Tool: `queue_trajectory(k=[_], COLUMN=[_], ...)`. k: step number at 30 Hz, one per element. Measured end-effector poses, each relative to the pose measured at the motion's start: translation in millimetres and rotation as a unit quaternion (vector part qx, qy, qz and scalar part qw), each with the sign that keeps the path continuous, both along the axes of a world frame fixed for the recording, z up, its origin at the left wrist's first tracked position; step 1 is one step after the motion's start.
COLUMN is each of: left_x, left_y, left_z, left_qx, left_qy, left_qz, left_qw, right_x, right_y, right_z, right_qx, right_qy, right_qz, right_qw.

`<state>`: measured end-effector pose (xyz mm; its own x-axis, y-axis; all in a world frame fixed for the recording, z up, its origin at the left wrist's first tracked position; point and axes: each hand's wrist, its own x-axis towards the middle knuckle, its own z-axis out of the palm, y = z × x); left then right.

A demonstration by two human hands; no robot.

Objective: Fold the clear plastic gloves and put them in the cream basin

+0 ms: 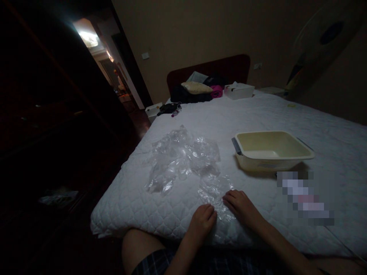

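no readable text, no legible labels or numbers

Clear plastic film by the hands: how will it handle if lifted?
The clear plastic film is probably floppy: it lies crumpled on the quilted bedding. Likely very light, since it looks thin and see-through. Glossy highlights suggest it could be slippery.

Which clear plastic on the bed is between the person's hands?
The smaller crumpled piece by the near edge of the bed, between the left hand and right hand; the larger heap spreads farther back, apart from both hands.
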<state>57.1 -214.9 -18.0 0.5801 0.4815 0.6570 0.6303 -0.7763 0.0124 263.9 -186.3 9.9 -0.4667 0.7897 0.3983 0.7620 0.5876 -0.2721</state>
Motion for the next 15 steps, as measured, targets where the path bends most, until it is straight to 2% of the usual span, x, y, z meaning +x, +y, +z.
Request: queue_trajectory(k=[5,10,15], left_x=[0.0,-5.7,-7.6], left_y=[-4.1,-10.6,-15.6], left_z=[-4.4,-8.7,-6.2], left_qx=[0.007,0.002,0.008], left_qy=[0.001,0.003,0.020], left_qz=[0.002,-0.006,-0.005], left_qw=[1.000,1.000,1.000], right_x=[7.7,2.7,-1.0], right_y=[-27.6,-71.4,-79.8], right_z=[3.4,-10.0,-20.3], right_qx=[0.033,0.041,0.069], right_qy=[0.050,-0.019,-0.077], right_qz=[0.000,0.060,0.088], right_qw=[0.998,0.997,0.991])
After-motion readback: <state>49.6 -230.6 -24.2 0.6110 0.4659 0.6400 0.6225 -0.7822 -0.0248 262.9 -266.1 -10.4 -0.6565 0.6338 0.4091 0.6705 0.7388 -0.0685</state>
